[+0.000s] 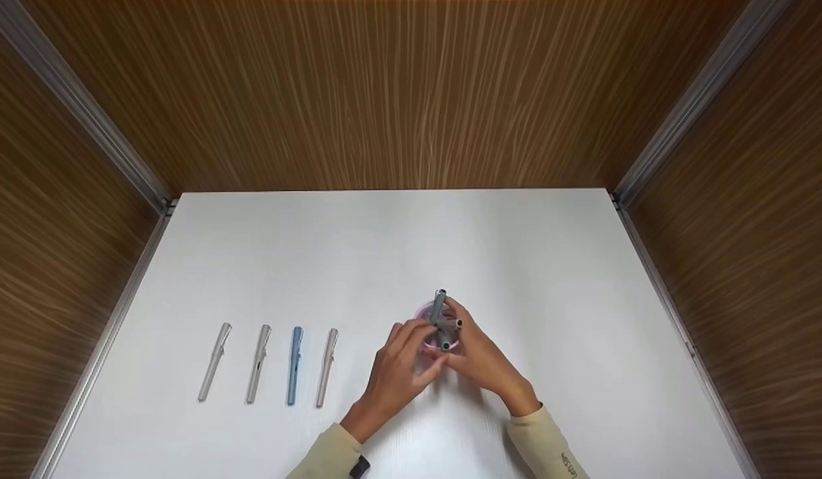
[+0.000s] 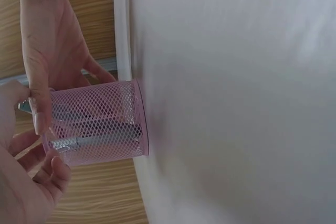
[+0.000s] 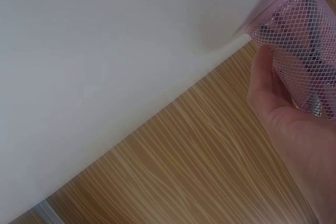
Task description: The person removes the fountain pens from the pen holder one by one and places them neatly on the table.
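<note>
A pink mesh pen cup point(image 2: 100, 124) stands upright on the table, with three pens showing at its mouth. One is a green pen point(image 1: 438, 305) leaning toward the back. My right hand point(image 1: 485, 359) grips the cup from the right side, thumb in front and fingers behind; the right wrist view shows this hand point(image 3: 278, 103) against the mesh. Over the left part of the rim, my left hand point(image 1: 397, 362) has its bent fingertips close by the pens, the thumb near the right thumb. I cannot tell whether it pinches a pen or the rim.
Several capped pens lie in a spaced row on the left of the white table point(image 1: 517, 253), among them a blue pen point(image 1: 295, 366) and a pale pen point(image 1: 327, 368). Wood-grain panels point(image 1: 397, 93) wall in the back and both sides, with metal rails at the corners.
</note>
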A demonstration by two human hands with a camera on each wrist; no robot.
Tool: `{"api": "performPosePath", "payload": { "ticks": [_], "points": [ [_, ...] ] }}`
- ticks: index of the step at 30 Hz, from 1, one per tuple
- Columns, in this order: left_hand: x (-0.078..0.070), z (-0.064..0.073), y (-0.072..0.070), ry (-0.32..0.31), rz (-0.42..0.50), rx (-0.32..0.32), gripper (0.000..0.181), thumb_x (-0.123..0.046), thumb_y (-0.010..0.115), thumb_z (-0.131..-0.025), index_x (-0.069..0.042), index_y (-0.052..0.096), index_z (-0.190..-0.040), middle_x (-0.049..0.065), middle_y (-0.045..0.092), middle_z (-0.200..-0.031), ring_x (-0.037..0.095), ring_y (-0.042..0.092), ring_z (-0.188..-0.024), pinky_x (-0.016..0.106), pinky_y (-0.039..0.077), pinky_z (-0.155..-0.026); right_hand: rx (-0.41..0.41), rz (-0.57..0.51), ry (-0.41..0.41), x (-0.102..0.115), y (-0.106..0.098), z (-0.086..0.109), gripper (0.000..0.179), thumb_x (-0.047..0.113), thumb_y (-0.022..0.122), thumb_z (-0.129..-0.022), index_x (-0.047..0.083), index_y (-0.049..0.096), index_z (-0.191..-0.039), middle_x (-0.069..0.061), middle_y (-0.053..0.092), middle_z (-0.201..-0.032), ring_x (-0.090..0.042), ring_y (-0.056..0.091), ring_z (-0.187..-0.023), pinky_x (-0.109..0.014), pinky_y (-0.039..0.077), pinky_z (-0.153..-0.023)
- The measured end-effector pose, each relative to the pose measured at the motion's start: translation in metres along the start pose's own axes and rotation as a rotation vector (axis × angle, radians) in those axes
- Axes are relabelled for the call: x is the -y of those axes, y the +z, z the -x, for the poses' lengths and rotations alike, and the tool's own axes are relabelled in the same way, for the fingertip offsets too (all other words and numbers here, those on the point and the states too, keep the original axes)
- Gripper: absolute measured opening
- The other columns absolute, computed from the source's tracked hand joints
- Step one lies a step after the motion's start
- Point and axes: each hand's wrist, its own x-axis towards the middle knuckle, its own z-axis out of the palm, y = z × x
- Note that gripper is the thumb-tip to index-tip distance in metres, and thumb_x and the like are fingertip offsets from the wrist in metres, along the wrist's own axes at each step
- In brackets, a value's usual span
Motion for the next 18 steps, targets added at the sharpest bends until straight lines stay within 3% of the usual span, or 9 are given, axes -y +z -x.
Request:
{"api": "performPosePath", "payload": {
  "ticks": [10, 18],
  "points": [
    [-0.004, -0.007, 0.006, 0.012, -0.061, -0.02, 0.031, -0.018, 0.094, -0.088, -0.01, 0.079, -0.113, 0.004, 0.072, -0.117, 0.016, 0.058, -0.09, 0.026, 0.055, -0.07, 0.001, -0.019, 0.011, 0.0, 0.0, 0.0, 0.095, 0.017, 0.081, -0.101, 0.003, 0.019, -0.172, -0.022, 0.047, -0.163, -0.039, 0.048, -0.149, -0.058, 0.041, -0.118],
    [-0.004, -0.013, 0.006, 0.031, -0.064, -0.04, 0.029, -0.012, 0.094, -0.087, -0.01, 0.08, -0.112, 0.002, 0.075, -0.114, 0.015, 0.059, -0.087, 0.024, 0.054, -0.068, -0.001, -0.013, -0.007, 0.0, 0.001, -0.001, 0.095, 0.012, 0.08, -0.1, 0.001, 0.019, -0.172, -0.023, 0.046, -0.164, -0.038, 0.05, -0.147, -0.055, 0.042, -0.117]
  ]
}}
